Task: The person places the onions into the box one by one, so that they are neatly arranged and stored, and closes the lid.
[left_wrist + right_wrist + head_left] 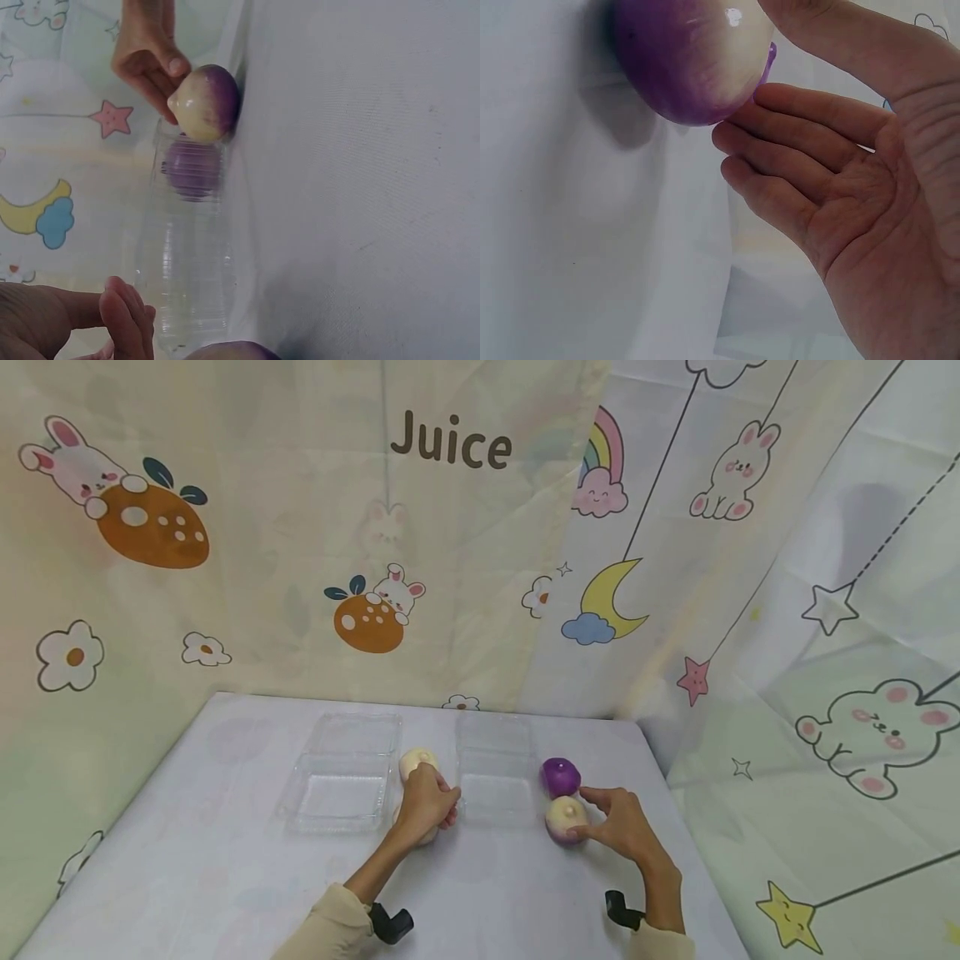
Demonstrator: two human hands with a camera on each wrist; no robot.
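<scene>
My right hand [622,827] is at a cream-and-purple turnip [567,821] on the table, its thumb against the near right side and its fingers stretched toward the far side. In the right wrist view those fingers look fairly straight beside the turnip [694,56]. A purple-topped turnip [561,777] stands just behind it. My left hand [427,806] hovers above a pair of turnips: a pale one [417,762] beyond the fingers, another [429,837] mostly hidden underneath. Its fingers [124,319] are loosely bent, with nothing seen between them.
Two clear plastic clamshell boxes lie with lids raised, one left box [337,797] beside the left hand and one right box [497,789] between the hands. Patterned cloth [285,527] hangs around the white table [225,860] at the back and sides.
</scene>
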